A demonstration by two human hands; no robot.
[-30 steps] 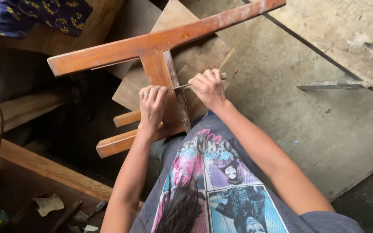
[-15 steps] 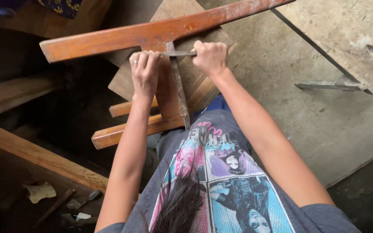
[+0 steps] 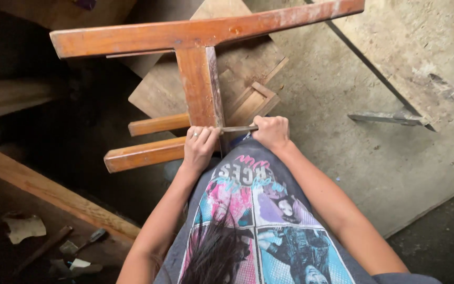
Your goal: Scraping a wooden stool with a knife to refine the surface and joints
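Hands grip a scraper across the frame's upright: left hand and right hand both closed on it.

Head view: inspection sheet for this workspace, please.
Surface: concrete floor, dusty, with boards lying on it.
Job's things: orange-brown wooden frame propped at the person's lap; thin metal blade set across its upright.
Clutter: scraps and a small tool at lower left; metal strip at right.
Grippers: left hand and right hand each grip one end of the blade.
Cables: nothing seen.
Surroundings: timber beam, dim left side.
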